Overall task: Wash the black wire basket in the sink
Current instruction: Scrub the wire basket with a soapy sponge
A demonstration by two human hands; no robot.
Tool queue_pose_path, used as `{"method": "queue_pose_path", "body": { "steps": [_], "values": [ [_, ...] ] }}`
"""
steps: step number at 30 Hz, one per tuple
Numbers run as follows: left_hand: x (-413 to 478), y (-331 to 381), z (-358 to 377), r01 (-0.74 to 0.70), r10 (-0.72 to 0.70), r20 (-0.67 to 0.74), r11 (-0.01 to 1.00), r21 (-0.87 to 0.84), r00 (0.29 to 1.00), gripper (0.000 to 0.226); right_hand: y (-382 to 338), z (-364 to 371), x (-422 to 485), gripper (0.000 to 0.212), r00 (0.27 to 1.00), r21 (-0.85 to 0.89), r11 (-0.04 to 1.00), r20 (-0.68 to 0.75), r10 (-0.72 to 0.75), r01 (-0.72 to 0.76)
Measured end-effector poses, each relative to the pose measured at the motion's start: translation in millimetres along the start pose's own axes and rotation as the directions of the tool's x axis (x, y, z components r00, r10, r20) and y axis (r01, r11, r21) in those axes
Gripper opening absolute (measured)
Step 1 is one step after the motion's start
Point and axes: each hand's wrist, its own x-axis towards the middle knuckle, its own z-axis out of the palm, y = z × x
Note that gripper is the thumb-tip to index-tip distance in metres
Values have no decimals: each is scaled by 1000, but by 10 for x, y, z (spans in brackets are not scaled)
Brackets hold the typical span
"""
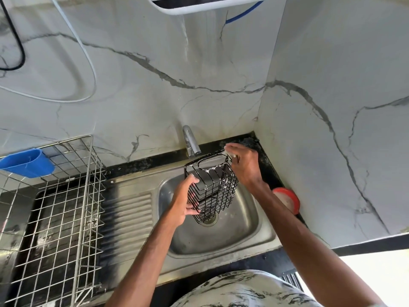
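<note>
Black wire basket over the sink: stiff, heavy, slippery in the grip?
Probably stiff: the black wire basket holds its box shape though the left hand grips it by one side. Likely light, being open mesh. Possibly slippery: white suds cling to the wires.

The left hand (184,199) grips the black wire basket (212,189) at its left side. The right hand (242,166) — fingers curled — holds its far rim.
</note>
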Motion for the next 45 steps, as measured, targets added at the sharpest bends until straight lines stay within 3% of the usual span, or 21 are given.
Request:
{"method": "queue_pose_path", "body": {
  "steps": [3, 6, 10, 12, 15, 18, 22, 26, 28, 31, 35, 39, 40, 42, 43, 45],
  "values": [
    [-29, 17, -9, 7, -8, -25, 1000, -22, 1000, 8, -49, 13, -17, 48, 998, 13, 998, 9, 60, -61],
    [1, 49, -72, 14, -16, -59, 999, -42, 998, 7, -52, -28, -165, 46, 978, 50, 981, 103, 179, -185],
    [31, 47, -139, 24, -28, -84, 998, -50, 996, 13, -7, -60, -307, 37, 948, 51, 957, 165, 272, -284],
    [22, 29, -135, 28, -30, -64, 999, -30, 998, 31, -31, -103, -336, 35, 945, 51, 954, 163, 284, -296],
    [38, -9, -109, 52, -55, -56, 997, -49, 997, 68, -171, -163, -356, 42, 984, 2, 990, 104, 142, -143],
    [-28, 41, -62, 41, -44, -57, 998, -56, 997, 52, -352, -168, -374, 46, 998, -73, 997, 42, -37, 40],
    [-90, 69, 28, 1, -9, -93, 997, -83, 996, 21, -653, 31, -589, 52, 972, -94, 972, 117, -204, 216],
    [-55, 16, 13, 2, -14, -131, 996, -92, 991, 59, -801, 139, -763, 55, 925, -43, 935, 167, -341, 353],
    [-45, 8, -26, 6, -19, -140, 996, -89, 990, 59, -776, 114, -727, 54, 912, -14, 927, 183, -366, 375],
    [-38, 3, -78, 0, -8, -113, 997, -72, 994, 40, -633, 61, -631, 55, 906, -43, 922, 205, -369, 385],
    [-33, -5, -134, 11, -15, -68, 998, -58, 998, 23, -289, -14, -464, 47, 982, -150, 974, 102, -156, 170],
    [-53, -51, -168, 1, -4, -73, 999, -43, 997, 18, -179, 4, -422, 50, 991, -107, 988, 82, -103, 111],
    [-41, -69, -185, 10, -13, -70, 999, -52, 997, 25, -158, 9, -407, 48, 997, -65, 997, 63, -43, 47],
    [-12, -97, -225, 40, -45, -52, 996, -78, 998, 63, -151, -35, -344, 46, 990, 39, 990, 54, 133, -135],
    [3, -113, -250, 59, -64, -53, 994, -92, 997, 85, -150, -53, -300, 44, 972, 73, 971, 84, 221, -227],
    [18, -142, -307, 62, -67, -54, 993, -99, 996, 103, -176, -92, -217, 42, 927, 98, 932, 183, 327, -348]
  ]
}}
